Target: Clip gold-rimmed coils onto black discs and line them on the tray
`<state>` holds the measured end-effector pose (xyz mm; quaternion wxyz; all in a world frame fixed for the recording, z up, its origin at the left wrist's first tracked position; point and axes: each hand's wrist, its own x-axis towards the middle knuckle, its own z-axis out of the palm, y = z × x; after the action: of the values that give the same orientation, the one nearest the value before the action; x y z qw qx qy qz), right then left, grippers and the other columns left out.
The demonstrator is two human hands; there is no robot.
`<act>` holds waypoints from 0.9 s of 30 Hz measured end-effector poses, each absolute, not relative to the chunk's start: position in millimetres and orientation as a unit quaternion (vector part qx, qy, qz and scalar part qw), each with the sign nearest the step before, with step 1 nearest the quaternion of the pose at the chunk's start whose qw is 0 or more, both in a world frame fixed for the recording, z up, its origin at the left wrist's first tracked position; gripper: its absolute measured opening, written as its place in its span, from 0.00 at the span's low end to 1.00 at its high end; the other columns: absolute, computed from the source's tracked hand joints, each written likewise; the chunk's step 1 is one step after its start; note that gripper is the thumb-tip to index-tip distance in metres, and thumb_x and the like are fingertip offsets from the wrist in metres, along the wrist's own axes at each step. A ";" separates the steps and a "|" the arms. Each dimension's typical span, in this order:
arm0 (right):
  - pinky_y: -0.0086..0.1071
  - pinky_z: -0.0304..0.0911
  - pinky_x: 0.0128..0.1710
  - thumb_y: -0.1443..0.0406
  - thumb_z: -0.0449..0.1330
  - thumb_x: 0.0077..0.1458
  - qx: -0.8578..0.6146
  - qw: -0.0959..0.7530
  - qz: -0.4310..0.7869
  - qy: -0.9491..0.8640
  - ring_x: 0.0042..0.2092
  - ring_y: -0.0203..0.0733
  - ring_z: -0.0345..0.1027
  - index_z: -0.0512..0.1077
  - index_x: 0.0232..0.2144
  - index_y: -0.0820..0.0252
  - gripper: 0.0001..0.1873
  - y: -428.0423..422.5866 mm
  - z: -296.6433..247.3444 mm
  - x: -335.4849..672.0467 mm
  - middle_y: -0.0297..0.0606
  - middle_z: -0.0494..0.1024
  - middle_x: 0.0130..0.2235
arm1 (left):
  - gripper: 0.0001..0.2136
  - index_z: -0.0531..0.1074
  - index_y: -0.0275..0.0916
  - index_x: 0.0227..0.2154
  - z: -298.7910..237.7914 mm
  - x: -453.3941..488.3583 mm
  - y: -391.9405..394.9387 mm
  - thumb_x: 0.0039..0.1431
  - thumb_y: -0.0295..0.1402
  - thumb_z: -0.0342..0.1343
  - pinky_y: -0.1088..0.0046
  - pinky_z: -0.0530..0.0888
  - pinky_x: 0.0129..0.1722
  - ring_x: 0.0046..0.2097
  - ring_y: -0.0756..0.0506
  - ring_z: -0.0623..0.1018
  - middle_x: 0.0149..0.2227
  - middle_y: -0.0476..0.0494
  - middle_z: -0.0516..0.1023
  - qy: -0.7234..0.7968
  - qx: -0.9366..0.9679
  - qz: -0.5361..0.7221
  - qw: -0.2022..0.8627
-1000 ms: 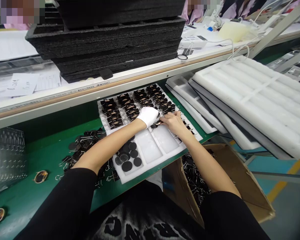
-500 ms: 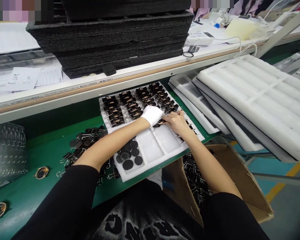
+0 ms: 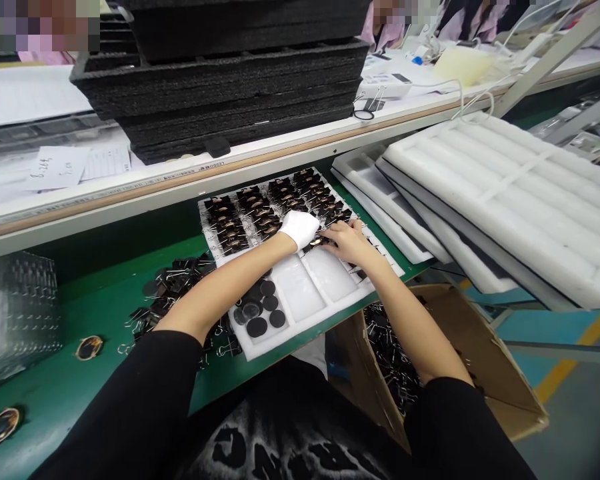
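Observation:
A white foam tray (image 3: 305,320) lies on the green bench, with rows of black binder clips (image 3: 227,227) clamped on gold-edged pieces in its far part. My left hand (image 3: 301,230), in a white glove, is closed over the tray's middle; what its fingers hold is hidden. Bare and curled, my right hand (image 3: 349,241) meets it from the right. Between the two hands shows a clipped piece (image 3: 315,244), pinched by my right fingertips. Black discs (image 3: 257,327) lie in the tray's near-left compartment.
Loose binder clips (image 3: 173,287) are heaped left of the tray, and two round gold-rimmed pieces (image 3: 89,347) lie farther left. White foam trays (image 3: 480,180) are stacked at right, above a cardboard box (image 3: 480,360) holding clips. Black foam trays (image 3: 230,93) stand on the shelf.
Both hands stay together over the same part of the tray, with only small finger movements. The whole view has shifted slightly.

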<state>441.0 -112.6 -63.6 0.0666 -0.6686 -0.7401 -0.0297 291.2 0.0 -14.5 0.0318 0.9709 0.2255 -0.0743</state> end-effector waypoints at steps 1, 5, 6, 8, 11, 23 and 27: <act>0.41 0.45 0.44 0.61 0.61 0.63 -0.671 0.070 -0.033 -0.737 0.43 0.50 0.66 0.78 0.51 0.53 0.15 -117.5 -59.2 441.4 0.40 0.77 0.38 | 0.14 0.81 0.27 0.46 -9.2 287.8 -0.7 0.65 0.31 0.55 0.63 0.76 0.48 0.51 0.34 0.82 0.45 0.24 0.83 0.218 0.973 -0.074 0.029; 0.43 0.48 0.46 0.62 0.55 0.68 -0.716 0.107 -0.083 -0.685 0.47 0.52 0.68 0.75 0.57 0.55 0.18 -149.2 -44.6 435.4 0.44 0.78 0.44 | 0.20 0.81 0.28 0.45 23.5 250.3 3.5 0.71 0.36 0.46 0.62 0.75 0.44 0.46 0.35 0.83 0.42 0.27 0.83 0.207 0.977 -0.044 0.016; 0.45 0.48 0.46 0.62 0.53 0.69 -0.730 0.117 -0.101 -0.666 0.48 0.54 0.68 0.75 0.56 0.58 0.18 -157.1 -44.1 430.3 0.47 0.78 0.45 | 0.22 0.80 0.28 0.45 32.7 233.8 6.0 0.72 0.37 0.42 0.62 0.75 0.43 0.45 0.36 0.83 0.41 0.28 0.83 0.213 0.977 -0.031 0.007; 0.48 0.49 0.49 0.64 0.49 0.71 -0.742 0.132 -0.130 -0.644 0.51 0.57 0.68 0.75 0.56 0.61 0.19 -168.3 -48.9 415.4 0.52 0.78 0.50 | 0.24 0.80 0.32 0.44 48.4 193.8 10.3 0.73 0.39 0.39 0.64 0.74 0.41 0.42 0.38 0.83 0.39 0.33 0.82 0.221 0.975 -0.004 -0.025; 0.51 0.47 0.57 0.69 0.48 0.69 -0.718 0.130 -0.144 -0.668 0.60 0.57 0.66 0.71 0.60 0.62 0.23 -170.6 -67.1 389.5 0.53 0.75 0.61 | 0.24 0.80 0.38 0.42 60.4 124.8 6.7 0.73 0.44 0.40 0.66 0.73 0.37 0.36 0.41 0.81 0.35 0.40 0.82 0.212 0.976 -0.038 -0.041; 0.54 0.46 0.62 0.70 0.47 0.65 -0.630 0.114 -0.171 -0.749 0.53 0.54 0.76 0.75 0.54 0.67 0.22 -152.2 -74.6 387.4 0.57 0.81 0.54 | 0.20 0.75 0.46 0.59 18.4 -116.4 -114.0 0.73 0.44 0.45 0.65 0.76 0.51 0.48 0.43 0.82 0.52 0.43 0.83 0.432 0.891 0.079 0.118; 0.52 0.50 0.61 0.64 0.50 0.68 -0.626 0.167 -0.236 -0.725 0.50 0.55 0.78 0.70 0.61 0.63 0.23 -159.4 -70.3 352.5 0.53 0.78 0.59 | 0.20 0.76 0.39 0.56 -31.9 -190.1 -133.1 0.73 0.40 0.43 0.63 0.74 0.58 0.54 0.41 0.81 0.52 0.38 0.82 0.684 0.682 0.257 -0.028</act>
<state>352.5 -159.4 -70.3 0.1665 -0.6257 -0.7246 -0.2360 -190.1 -133.1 -31.9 -0.0279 0.6818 0.6844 0.2568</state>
